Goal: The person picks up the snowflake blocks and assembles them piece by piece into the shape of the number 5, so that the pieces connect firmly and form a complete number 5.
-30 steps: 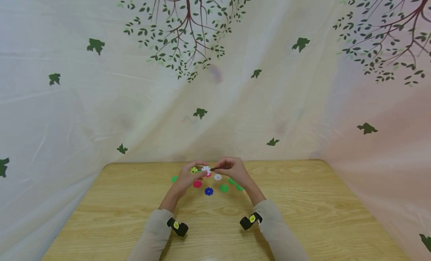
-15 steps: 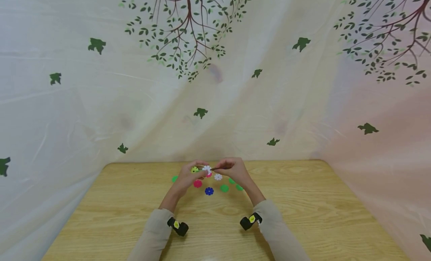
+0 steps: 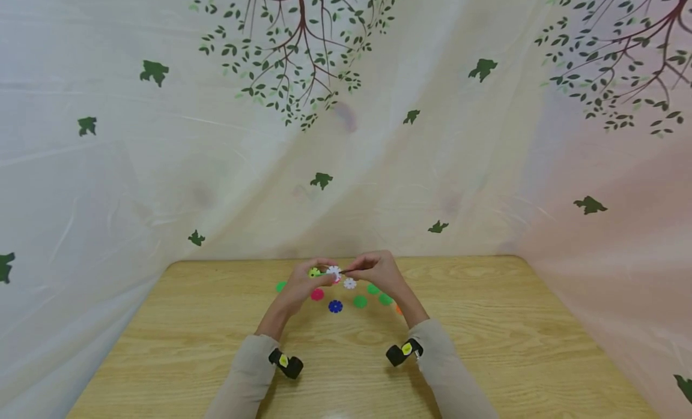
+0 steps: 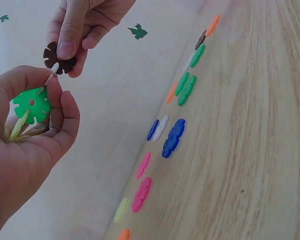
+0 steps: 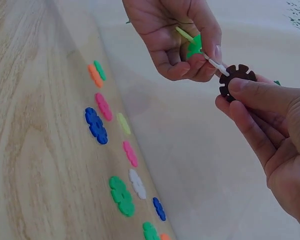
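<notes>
My left hand (image 3: 294, 287) holds a small chain of plastic snowflake discs above the table. In it, a yellow disc (image 4: 18, 125) is slotted into a green disc (image 4: 32, 104), and a white disc (image 5: 217, 65) joins the green one's other side. The white disc is pinched between thumb and fingers. My right hand (image 3: 382, 278) pinches a brown snowflake disc (image 5: 240, 74) between thumb and fingers. The brown disc's notched edge meets the white disc's free edge, the two lying crosswise. The left fingers partly hide the green and white discs.
Loose snowflake discs lie on the wooden table (image 3: 335, 359) below the hands, among them a blue disc (image 3: 335, 307), a pink disc (image 3: 317, 294), a green disc (image 3: 360, 301) and a white loose disc (image 3: 349, 283). A printed cloth backdrop (image 3: 367, 215) stands behind the table's far edge.
Both hands keep their grips and stay nearly in place. The white disc and the left fingertips have shifted slightly right, and the right hand has moved slightly up and right.
</notes>
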The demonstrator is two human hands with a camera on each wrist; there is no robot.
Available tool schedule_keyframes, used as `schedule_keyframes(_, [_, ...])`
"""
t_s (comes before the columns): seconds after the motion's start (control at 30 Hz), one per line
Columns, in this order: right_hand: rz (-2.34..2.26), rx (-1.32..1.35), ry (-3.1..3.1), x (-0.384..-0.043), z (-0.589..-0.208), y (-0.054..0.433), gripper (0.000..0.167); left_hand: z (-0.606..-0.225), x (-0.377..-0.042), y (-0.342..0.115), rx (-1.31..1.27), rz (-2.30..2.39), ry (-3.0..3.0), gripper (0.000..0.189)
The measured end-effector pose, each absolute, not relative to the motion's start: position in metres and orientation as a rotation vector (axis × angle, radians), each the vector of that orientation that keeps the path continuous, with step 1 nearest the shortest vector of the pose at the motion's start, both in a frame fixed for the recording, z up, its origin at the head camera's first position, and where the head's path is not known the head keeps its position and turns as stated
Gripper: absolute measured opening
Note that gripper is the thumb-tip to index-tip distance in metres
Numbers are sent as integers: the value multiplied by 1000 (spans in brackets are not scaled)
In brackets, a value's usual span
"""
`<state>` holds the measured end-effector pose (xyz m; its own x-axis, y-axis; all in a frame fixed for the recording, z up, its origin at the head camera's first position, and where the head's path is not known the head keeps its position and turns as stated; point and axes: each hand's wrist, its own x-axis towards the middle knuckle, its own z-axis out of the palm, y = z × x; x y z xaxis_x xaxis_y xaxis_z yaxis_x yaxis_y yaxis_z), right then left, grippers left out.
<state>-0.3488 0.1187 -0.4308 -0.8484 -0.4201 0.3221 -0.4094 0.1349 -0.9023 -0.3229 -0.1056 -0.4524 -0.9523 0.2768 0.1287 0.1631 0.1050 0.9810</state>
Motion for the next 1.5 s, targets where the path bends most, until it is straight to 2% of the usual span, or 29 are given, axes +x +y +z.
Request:
schedule_keyframes(0.27, [-1811,-873,2379,-348,-429,121,10,-449,-320,-103,531,1981,2252,34])
schedule_keyframes(0.67, [-1828,-876,2354,-352,-431,124,13,-445,-322,-98,392,1973,2318,30])
schedule_keyframes(0.97, [-1592,-863,2395,-358,-427,133,25,-445,-326,-103,386,1992,2366,31])
schedule_keyframes(1.5, [-1108,-909,2457,-365,-441,147,26,-448,-329,-112,409,1965,2364,31])
